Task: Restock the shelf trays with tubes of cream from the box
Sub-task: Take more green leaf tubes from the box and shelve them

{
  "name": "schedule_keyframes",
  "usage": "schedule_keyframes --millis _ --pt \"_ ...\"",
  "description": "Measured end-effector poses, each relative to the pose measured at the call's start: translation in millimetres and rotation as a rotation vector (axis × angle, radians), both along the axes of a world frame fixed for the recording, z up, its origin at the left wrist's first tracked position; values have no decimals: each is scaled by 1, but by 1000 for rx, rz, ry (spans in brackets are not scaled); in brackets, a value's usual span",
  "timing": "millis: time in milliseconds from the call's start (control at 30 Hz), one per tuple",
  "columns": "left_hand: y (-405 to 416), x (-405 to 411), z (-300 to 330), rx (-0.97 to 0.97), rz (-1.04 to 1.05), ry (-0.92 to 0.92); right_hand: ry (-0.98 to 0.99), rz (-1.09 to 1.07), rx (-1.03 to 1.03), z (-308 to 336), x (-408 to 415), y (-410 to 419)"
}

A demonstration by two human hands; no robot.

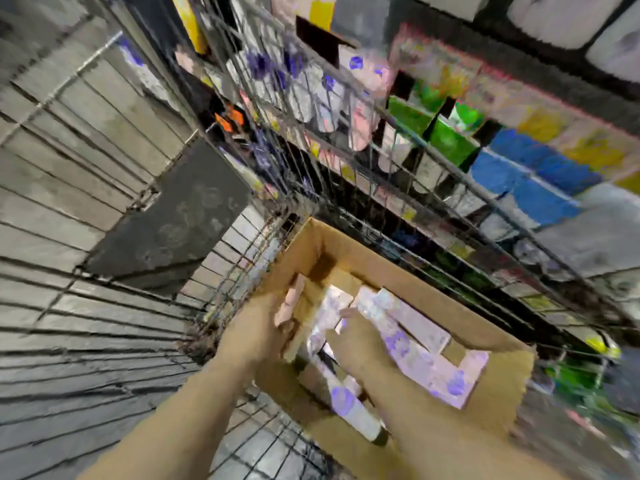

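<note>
The view is motion-blurred. An open cardboard box (pixel 381 268) sits low in the middle and holds white tubes and packs of cream with purple marks (pixel 412 344). My left hand (pixel 273 327) is at the box's left side, closed around a pinkish tube (pixel 292 297) that sticks up from it. My right hand (pixel 360 344) reaches down onto the white packs; its grip is hidden by blur. A white tube with a dark cap (pixel 356 414) lies between my forearms. Wire shelf trays (pixel 311 109) above hold white, purple-marked and pink tubes.
The box rests in a wire cart (pixel 239 271) with a dark panel (pixel 173 216) on its left side. Green (pixel 446 136) and blue (pixel 526 174) packs fill the shelves to the right. Grey plank flooring (pixel 69 168) lies to the left.
</note>
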State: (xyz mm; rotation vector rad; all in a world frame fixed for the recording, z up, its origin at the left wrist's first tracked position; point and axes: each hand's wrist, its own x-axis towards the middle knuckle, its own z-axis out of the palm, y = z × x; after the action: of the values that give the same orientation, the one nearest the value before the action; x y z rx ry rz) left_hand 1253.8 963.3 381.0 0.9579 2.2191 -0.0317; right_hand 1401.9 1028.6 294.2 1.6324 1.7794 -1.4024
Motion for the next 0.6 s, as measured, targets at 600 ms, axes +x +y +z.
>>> schedule_keyframes --millis 600 --pt "7 -25 5 207 140 208 87 -231 36 -44 -99 15"
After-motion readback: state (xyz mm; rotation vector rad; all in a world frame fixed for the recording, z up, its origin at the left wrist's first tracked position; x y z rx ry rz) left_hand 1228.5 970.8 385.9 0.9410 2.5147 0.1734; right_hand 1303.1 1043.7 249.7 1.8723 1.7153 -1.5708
